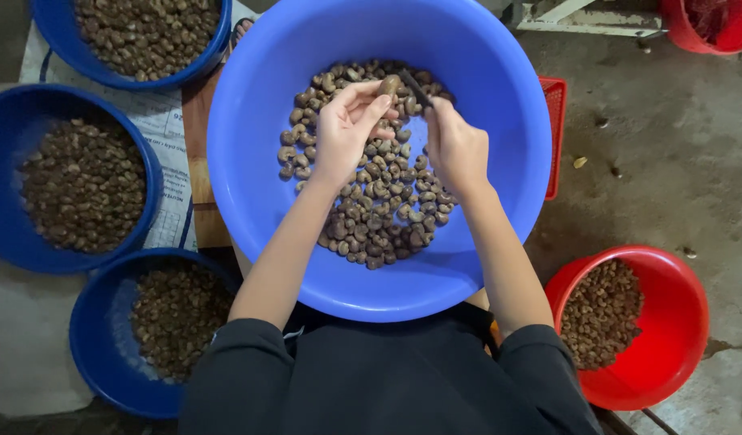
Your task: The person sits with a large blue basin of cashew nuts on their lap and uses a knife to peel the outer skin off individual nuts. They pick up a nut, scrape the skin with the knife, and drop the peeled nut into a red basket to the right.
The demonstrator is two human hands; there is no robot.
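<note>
A big light-blue basin [250, 161] lies in front of me with a heap of brown cashew nuts [383, 205] in its bottom. My left hand [345, 129] pinches a single nut [389, 84] between thumb and fingers above the heap. My right hand [454, 147] grips a small dark knife [415, 87] whose tip meets that nut. Both forearms reach in over the basin's near rim.
Three dark-blue bowls of nuts stand at the left: one at the top [65, 60], one in the middle [4, 177], one low down [97, 338]. A red bowl of nuts [669, 322] is at the lower right. A red crate edge [554, 137] shows behind the basin. Concrete floor lies at the right.
</note>
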